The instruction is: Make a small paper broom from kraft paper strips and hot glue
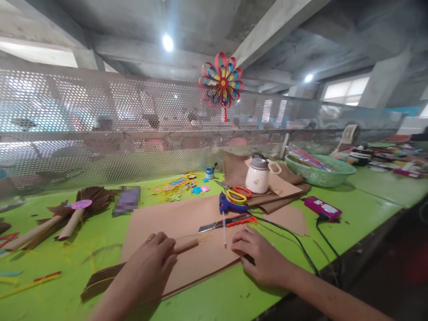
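My left hand (157,253) is closed around a rolled brown paper tube (190,245), whose free end points right over a stack of brown paper sheets (187,276). Folded dark-brown paper (102,281) runs out from beneath my left wrist. Near the right edge of the sheets, my right hand (256,256) has its fingers curled inward; what they hold, if anything, is hidden. Between and beyond my hands lie a blue glue gun (230,205) with a clear glue stick (224,236), and a utility knife (217,223) beside something orange-handled.
Scissors (239,195), a white jug (257,176) and brown paper stand behind. A purple power strip (323,208) with black cords lies right, below a green basket (321,171). Paper flowers (82,205) lie left. A perforated metal screen (133,116) borders the green table.
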`<state>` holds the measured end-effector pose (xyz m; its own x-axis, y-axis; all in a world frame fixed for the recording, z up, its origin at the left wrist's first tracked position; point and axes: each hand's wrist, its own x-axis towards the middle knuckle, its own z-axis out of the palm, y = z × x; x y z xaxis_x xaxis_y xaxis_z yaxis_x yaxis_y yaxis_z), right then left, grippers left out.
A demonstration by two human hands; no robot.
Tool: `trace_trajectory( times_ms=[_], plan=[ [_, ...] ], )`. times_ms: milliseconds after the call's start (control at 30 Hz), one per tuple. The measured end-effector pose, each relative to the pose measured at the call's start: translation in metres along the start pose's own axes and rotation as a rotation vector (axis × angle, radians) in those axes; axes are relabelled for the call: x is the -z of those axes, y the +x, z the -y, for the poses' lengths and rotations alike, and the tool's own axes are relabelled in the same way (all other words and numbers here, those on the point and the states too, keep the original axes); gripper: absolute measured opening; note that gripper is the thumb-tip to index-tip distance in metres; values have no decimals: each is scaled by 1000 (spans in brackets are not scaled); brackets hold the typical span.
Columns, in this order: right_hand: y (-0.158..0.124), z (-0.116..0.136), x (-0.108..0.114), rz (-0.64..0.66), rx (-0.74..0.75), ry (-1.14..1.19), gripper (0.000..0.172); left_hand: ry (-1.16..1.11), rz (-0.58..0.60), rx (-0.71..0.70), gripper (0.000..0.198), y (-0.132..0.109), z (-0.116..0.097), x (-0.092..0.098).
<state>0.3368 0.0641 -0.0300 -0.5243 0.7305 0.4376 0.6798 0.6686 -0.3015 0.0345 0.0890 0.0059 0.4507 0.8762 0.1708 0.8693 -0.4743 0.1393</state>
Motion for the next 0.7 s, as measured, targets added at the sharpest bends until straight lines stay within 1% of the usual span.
trace_trajectory(
  times_ms=[167, 267, 400, 533, 700],
  plan=[
    [4, 0, 14, 68, 43, 13, 23, -27, 37, -31, 32, 0, -2, 1],
    [8, -4, 29, 37, 51, 52, 22, -36, 54, 17, 30, -1, -4, 4],
    [13, -10, 44, -9, 76, 72, 32, -33, 55, 30, 29, 0, -1, 3],
    [15, -15, 46, -17, 95, 107, 36, -13, 19, 6, 27, 1, 5, -3],
    [14, -25, 39, -115, 33, 126, 28, 7, 8, -12, 27, 1, 8, -6]
  ],
)
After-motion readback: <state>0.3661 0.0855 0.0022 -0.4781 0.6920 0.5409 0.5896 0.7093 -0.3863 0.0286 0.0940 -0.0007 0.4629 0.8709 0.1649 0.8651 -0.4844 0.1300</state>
